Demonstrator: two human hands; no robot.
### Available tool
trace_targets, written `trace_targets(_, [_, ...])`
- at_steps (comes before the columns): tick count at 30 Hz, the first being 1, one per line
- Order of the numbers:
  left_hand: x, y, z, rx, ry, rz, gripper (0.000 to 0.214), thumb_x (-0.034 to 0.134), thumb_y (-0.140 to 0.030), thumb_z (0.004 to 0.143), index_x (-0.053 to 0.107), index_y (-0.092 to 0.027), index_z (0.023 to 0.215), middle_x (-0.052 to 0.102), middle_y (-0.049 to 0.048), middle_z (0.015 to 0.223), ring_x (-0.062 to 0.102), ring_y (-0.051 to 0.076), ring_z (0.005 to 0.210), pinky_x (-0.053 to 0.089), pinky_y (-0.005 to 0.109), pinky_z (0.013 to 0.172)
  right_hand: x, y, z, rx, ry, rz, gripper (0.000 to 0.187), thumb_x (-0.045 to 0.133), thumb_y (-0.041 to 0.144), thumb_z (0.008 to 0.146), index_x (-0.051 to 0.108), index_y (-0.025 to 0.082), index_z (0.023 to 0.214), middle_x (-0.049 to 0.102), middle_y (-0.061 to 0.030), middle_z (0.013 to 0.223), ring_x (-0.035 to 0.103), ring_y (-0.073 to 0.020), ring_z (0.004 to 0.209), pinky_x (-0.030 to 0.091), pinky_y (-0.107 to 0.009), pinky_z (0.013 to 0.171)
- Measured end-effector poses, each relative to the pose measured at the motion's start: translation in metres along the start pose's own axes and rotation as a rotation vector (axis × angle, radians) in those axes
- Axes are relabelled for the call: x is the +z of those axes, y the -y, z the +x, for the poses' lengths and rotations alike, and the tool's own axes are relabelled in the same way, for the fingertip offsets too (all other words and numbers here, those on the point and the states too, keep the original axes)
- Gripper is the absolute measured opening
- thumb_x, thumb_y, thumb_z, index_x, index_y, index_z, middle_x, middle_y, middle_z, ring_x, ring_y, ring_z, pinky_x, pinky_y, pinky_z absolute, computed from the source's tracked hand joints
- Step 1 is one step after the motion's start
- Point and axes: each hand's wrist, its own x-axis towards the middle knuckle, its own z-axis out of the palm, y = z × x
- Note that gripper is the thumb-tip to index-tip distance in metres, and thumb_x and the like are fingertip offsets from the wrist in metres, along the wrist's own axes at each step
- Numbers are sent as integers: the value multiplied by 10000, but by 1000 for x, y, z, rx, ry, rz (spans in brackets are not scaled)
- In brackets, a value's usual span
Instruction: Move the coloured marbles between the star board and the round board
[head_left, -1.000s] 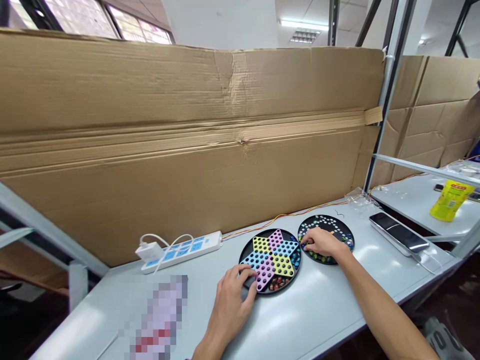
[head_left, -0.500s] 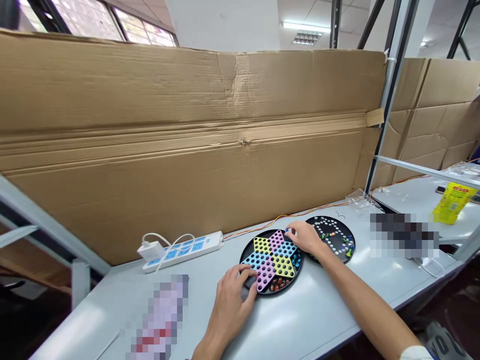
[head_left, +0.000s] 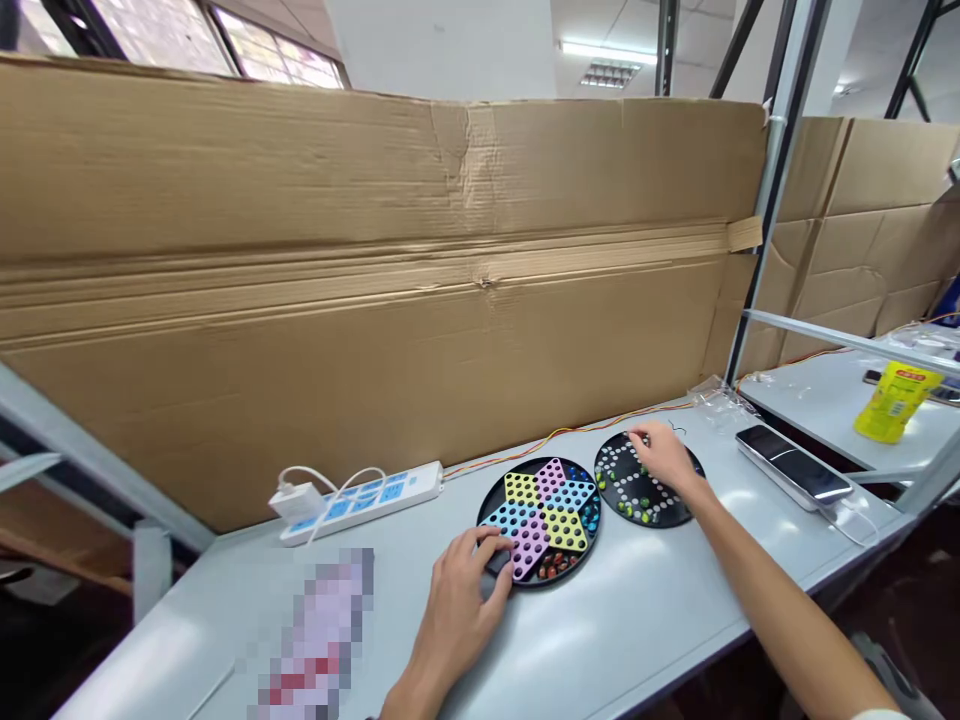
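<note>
A round black Chinese checkers board (head_left: 564, 527) with a pink, yellow and blue star lies on the table. My left hand (head_left: 466, 595) rests at its near-left rim, thumb and fingers apart, fingertips touching the board. Blue marbles (head_left: 590, 513) and red-brown marbles (head_left: 556, 567) sit in the compartments around the star. To the right, my right hand (head_left: 664, 455) is over a second black disc (head_left: 664, 515) with a pattern of pale dots and several green marbles (head_left: 625, 507). Its fingers are drawn together near the disc's far edge; what they hold, if anything, is hidden.
A white power strip (head_left: 409, 487) with a plugged-in charger (head_left: 300, 502) lies at the left. A phone (head_left: 795, 462) lies on a white block at the right, near a yellow pouch (head_left: 896, 402). Behind stands a cardboard wall (head_left: 375, 380); thin wires run along its foot.
My right hand has moved right, from the star board's far edge to over the dotted disc. That disc has shifted and turned slightly, its marbles lying differently. My left hand stays at the rim.
</note>
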Motion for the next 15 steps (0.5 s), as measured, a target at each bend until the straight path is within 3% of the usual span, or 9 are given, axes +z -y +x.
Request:
trace_targets(4, [1, 1, 1, 0, 10, -13, 278, 584, -411, 1029, 837, -320, 1100, 853, 101, 1320, 801, 372, 1285, 653, 602, 1150, -43, -47, -11, 124, 146, -173, 193, 764, 252, 973, 886, 217, 1117, 892, -111, 1185, 806, -287, 1120, 595, -342, 934])
trace_targets(7, [2, 1, 2, -10, 22, -22, 289, 578, -415, 1028, 843, -328, 1104, 856, 96, 1337, 799, 375, 1295, 651, 612, 1151, -66, -68, -21, 147, 222, -211, 289, 879, 230, 835, 886, 220, 1124, 896, -132, 1245, 820, -330, 1164, 606, -346, 933])
trace_targets(10, [0, 1, 3, -20, 36, -26, 292, 581, -418, 1031, 844, -323, 1114, 856, 98, 1356, 791, 371, 1303, 637, 614, 1168, -78, -73, -28, 131, 273, -180, 307, 891, 214, 792, 883, 225, 1099, 894, -136, 1257, 825, -341, 1210, 621, -351, 980])
trace_targets(15, [-7, 3, 4, -4, 108, -41, 307, 585, -437, 1073, 844, -312, 1181, 847, 112, 1401, 770, 368, 1349, 619, 600, 1193, -81, -68, -35, 122, 311, -138, 235, 915, 181, 747, 871, 208, 976, 884, -133, 1216, 824, -321, 1190, 627, -348, 1024])
